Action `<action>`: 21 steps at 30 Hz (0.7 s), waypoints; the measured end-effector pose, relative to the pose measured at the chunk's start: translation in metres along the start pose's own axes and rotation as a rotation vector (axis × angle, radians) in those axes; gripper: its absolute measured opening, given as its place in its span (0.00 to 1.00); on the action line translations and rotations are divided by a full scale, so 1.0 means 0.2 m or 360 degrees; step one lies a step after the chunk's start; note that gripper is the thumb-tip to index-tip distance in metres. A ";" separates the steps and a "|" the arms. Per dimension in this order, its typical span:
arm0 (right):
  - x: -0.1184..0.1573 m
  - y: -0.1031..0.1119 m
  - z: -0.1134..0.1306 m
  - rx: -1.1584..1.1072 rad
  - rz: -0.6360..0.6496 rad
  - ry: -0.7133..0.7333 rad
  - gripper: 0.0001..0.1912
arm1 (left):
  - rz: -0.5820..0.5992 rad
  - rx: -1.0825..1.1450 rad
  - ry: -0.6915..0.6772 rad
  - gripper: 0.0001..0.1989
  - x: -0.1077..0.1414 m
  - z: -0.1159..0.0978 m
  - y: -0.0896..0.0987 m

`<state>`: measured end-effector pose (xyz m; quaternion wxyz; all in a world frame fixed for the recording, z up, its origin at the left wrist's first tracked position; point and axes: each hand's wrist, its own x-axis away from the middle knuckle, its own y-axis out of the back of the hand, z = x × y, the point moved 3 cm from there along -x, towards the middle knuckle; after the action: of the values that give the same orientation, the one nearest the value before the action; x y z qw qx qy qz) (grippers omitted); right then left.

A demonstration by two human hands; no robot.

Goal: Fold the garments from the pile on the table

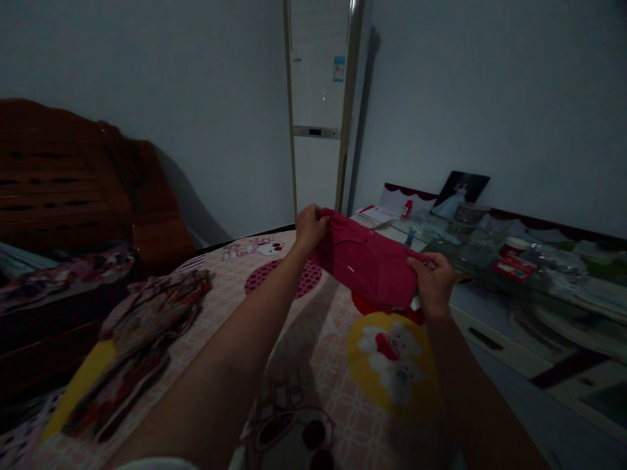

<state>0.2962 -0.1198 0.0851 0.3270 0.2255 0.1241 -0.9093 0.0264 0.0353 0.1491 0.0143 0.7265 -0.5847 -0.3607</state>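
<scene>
A pair of pink underpants (375,261) is stretched between my two hands above the bed. A small light ornament shows at the middle of their upper edge. Closed on the far left corner of the cloth is my left hand (312,230). My right hand (435,282) pinches the opposite corner, thumb on top, and sits lower and nearer to me. Beneath the cloth lies a pale patterned bedspread (337,336) with cartoon prints.
Crumpled floral clothing (151,313) lies at the bed's left side. A wooden bench (73,176) stands to the left. At the right, a glass-topped cabinet (470,261) carries a photo (460,194), a red box (514,266) and plastic bags. A tall air conditioner (318,98) fills the corner.
</scene>
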 end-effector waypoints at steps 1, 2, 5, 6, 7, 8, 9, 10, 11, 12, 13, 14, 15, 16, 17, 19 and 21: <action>-0.02 0.02 -0.02 -0.0023 -0.0049 -0.0004 0.16 | -0.0009 -0.0079 -0.0094 0.04 -0.03 -0.06 -0.05; -0.04 0.04 -0.04 -0.0050 -0.0092 -0.0009 0.16 | 0.0002 -0.0136 -0.0166 0.04 -0.07 -0.12 -0.10; -0.12 0.08 -0.14 -0.0137 -0.0245 -0.0043 0.17 | 0.0081 -0.0209 -0.0308 0.07 -0.16 -0.26 -0.28; -0.14 0.09 -0.18 -0.0155 -0.0315 -0.0069 0.17 | 0.0120 -0.0207 -0.0343 0.09 -0.19 -0.30 -0.35; -0.17 0.10 -0.22 -0.0162 -0.0390 -0.0100 0.17 | 0.0176 -0.0191 -0.0372 0.11 -0.21 -0.33 -0.43; -0.19 0.11 -0.27 -0.0152 -0.0459 -0.0132 0.16 | 0.0254 -0.0163 -0.0394 0.13 -0.22 -0.34 -0.51; -0.21 0.12 -0.32 -0.0118 -0.0524 -0.0159 0.16 | 0.0356 -0.0122 -0.0420 0.16 -0.22 -0.36 -0.59; -0.22 0.14 -0.36 -0.0059 -0.0574 -0.0183 0.15 | 0.0475 -0.0073 -0.0450 0.19 -0.21 -0.36 -0.67; -0.23 0.15 -0.40 0.0021 -0.0604 -0.0207 0.14 | 0.0597 -0.0027 -0.0482 0.23 -0.19 -0.35 -0.74; -0.23 0.16 -0.44 0.0118 -0.0614 -0.0230 0.13 | 0.0705 0.0013 -0.0521 0.25 -0.15 -0.33 -0.80; -0.22 0.17 -0.46 0.0228 -0.0612 -0.0241 0.13 | 0.0777 0.0036 -0.0552 0.27 -0.10 -0.30 -0.84; -0.21 0.19 -0.47 0.0339 -0.0604 -0.0229 0.12 | 0.0815 0.0035 -0.0558 0.29 -0.05 -0.26 -0.86; -0.20 0.20 -0.47 0.0442 -0.0595 -0.0194 0.12 | 0.0816 0.0021 -0.0558 0.29 0.01 -0.20 -0.87; -0.18 0.21 -0.46 0.0531 -0.0586 -0.0130 0.12 | 0.0827 0.0002 -0.0571 0.29 0.07 -0.14 -0.85; -0.16 0.22 -0.42 0.0609 -0.0586 -0.0034 0.13 | 0.0820 -0.0007 -0.0601 0.28 0.13 -0.07 -0.82; -0.11 0.21 -0.32 0.0725 -0.0583 0.0227 0.14 | 0.0771 -0.0069 -0.0581 0.26 0.24 0.09 -0.70; -0.06 0.15 -0.20 0.0781 -0.0501 0.0498 0.14 | 0.0746 -0.0215 -0.0414 0.22 0.33 0.27 -0.54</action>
<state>0.3374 -0.1218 0.0540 0.0955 0.4126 -0.0165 -0.9058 0.0922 0.0340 0.0276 0.0706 0.5164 -0.7084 -0.4759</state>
